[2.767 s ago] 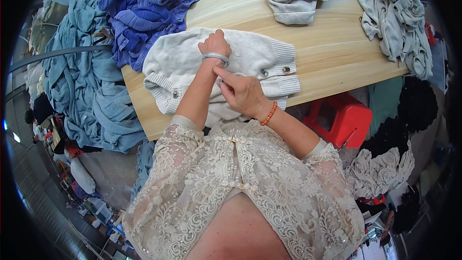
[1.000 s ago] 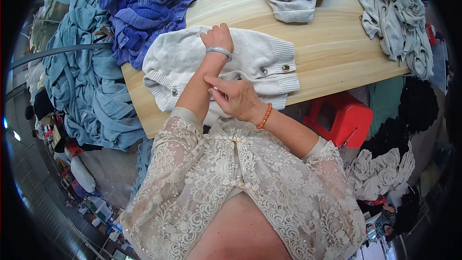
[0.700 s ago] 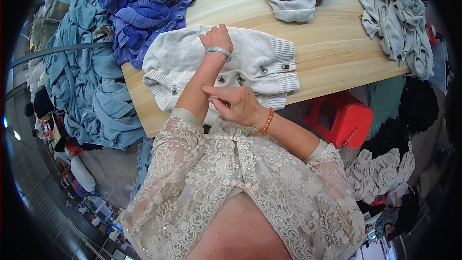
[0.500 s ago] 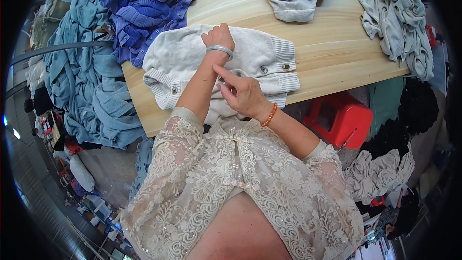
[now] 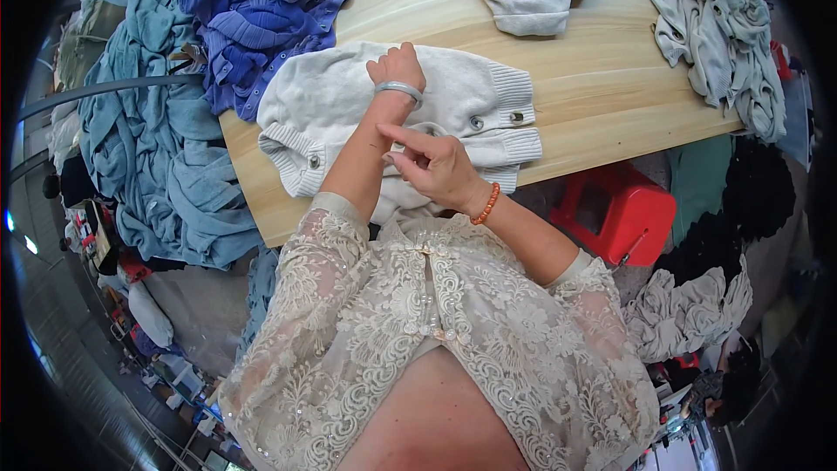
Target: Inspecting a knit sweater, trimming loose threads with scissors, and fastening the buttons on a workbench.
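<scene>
A pale cream knitted cardigan (image 5: 331, 83) with ribbed edges and dark buttons lies bunched on the wooden table in front of me. Over its middle, my left hand (image 5: 399, 68) is curled into a fist, with a pale bangle at the wrist; nothing shows in it. My right hand (image 5: 438, 167), with an orange bead bracelet, has its index finger stretched onto my left forearm and its thumb apart. It holds nothing. Part of the cardigan is hidden under my arms.
Purple-blue garments (image 5: 266, 22) and a heap of teal knitwear (image 5: 161, 139) lie to the left. More pale garments (image 5: 532, 0) sit at the far side, others (image 5: 719, 30) at the right edge of the table (image 5: 610, 96). A red plastic stool (image 5: 641, 214) stands below right.
My right index finger has slid slightly left and down along my left forearm. My left hand and the cardigan have hardly moved.
</scene>
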Demonstrator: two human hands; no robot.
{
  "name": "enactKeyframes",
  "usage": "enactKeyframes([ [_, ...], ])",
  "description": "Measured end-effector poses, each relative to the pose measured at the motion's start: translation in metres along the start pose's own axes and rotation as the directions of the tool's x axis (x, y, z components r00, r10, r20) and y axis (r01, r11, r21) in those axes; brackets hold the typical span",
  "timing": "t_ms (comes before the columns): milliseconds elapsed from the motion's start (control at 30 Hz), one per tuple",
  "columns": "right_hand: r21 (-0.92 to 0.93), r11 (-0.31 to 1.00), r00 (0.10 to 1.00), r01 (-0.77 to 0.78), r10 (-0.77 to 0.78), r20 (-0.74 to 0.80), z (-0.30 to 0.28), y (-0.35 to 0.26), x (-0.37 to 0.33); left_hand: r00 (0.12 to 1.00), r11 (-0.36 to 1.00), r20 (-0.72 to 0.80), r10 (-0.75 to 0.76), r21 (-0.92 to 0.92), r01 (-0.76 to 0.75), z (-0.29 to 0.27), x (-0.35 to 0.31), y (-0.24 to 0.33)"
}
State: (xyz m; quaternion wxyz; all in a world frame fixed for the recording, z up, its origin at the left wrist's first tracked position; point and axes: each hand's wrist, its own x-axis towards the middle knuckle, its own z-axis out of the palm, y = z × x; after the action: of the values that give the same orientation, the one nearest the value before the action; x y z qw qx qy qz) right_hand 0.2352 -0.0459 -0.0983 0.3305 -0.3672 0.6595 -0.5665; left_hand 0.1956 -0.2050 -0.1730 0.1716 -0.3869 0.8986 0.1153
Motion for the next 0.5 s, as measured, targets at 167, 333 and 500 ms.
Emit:
enactKeyframes([
  [167,-0.056,0.993,0.994,0.106,-0.108,-0.024,0.012,0.003,0.003,1.0,1.0,0.018,0.025,0.0,-0.025,-0.001,-0.004,0.006],
  [333,-0.15,0.951,0.95,0.269,-0.288,-0.122,0.016,0.005,0.002,0.999,0.999,0.019,0.039,0.013,-0.039,0.002,-0.007,0.004],
  [500,-0.173,0.933,0.926,0.317,-0.343,-0.154,0.011,0.006,-0.003,0.998,0.999,0.004,0.055,-0.001,-0.055,0.007,-0.007,0.003],
])
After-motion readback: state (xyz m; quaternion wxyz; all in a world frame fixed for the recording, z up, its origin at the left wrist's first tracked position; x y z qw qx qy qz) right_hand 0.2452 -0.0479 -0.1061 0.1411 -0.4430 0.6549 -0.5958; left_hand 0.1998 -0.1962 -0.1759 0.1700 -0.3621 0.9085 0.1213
